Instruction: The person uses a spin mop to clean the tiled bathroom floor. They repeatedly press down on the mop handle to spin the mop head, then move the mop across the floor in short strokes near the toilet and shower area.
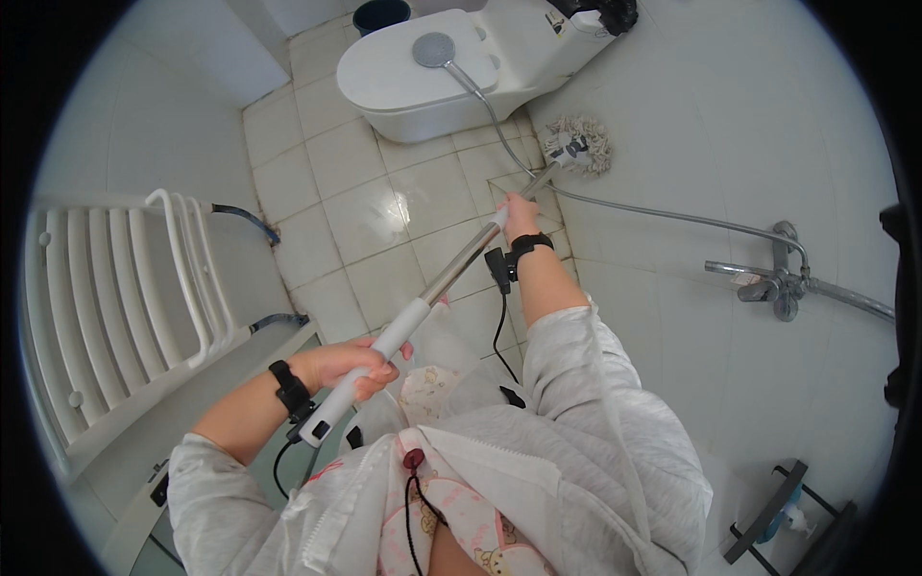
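Observation:
A string mop (451, 272) with a white and metal pole slants across the view from lower left to upper right. My left hand (357, 367) is wrapped round the white grip near its lower end. Farther up, my right hand (520, 217) closes round the pole. The mop's shaggy grey-white head (597, 144) is raised against the wall at the right, beside the toilet. A shower hose (663, 217) passes by the pole just below the mop head. Both my wrists wear black straps with cables.
A white toilet (394, 86) with its lid down stands ahead, a shower head (434, 49) resting on it. A dark bucket (380, 16) is behind. Wall fixtures are a tap (783, 278) at right and a towel radiator (125, 307) at left. The floor tiles (351, 216) look wet.

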`<state>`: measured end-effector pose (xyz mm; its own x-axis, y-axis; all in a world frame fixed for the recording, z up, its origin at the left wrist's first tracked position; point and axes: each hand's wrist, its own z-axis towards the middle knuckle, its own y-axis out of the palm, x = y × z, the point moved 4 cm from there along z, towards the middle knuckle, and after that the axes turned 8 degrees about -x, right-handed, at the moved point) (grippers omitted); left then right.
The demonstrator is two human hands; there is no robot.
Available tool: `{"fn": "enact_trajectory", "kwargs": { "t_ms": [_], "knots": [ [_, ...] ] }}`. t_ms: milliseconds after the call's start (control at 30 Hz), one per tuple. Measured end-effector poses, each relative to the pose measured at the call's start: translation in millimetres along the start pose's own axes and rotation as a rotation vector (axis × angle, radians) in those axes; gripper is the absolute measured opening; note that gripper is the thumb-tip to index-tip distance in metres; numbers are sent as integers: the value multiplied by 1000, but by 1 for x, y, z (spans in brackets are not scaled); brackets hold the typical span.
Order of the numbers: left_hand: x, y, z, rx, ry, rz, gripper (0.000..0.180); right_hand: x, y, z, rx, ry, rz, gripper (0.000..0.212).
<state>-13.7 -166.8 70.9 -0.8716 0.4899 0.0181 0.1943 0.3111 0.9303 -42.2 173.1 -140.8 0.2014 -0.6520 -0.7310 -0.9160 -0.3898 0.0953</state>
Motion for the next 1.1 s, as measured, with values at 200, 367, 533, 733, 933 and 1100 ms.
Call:
{"fn": "enact_trajectory", "kwargs": {
  "t_ms": [200, 367, 533, 733, 933, 1100],
  "knots": [
    [11, -1, 3, 4, -18, -58, 37, 5, 1, 15, -36, 18, 24, 27],
    [-1, 7, -10, 4, -43, 33, 39, 1, 0, -1, -78, 54, 53, 28],
    [-12, 15, -39, 1, -59, 76, 40, -8, 9, -30, -74, 20, 140, 27],
    [-40, 26, -66, -33, -78, 216, 40, -26, 2, -78, -95, -40, 199, 19],
    [-64, 33, -93, -42, -101, 323, 41, -45, -1, -130, -98, -151, 237, 18],
    [-80, 41, -104, -56, -77, 444, 46, -62, -4, -170, -101, -176, 245, 7]
  ]
}}
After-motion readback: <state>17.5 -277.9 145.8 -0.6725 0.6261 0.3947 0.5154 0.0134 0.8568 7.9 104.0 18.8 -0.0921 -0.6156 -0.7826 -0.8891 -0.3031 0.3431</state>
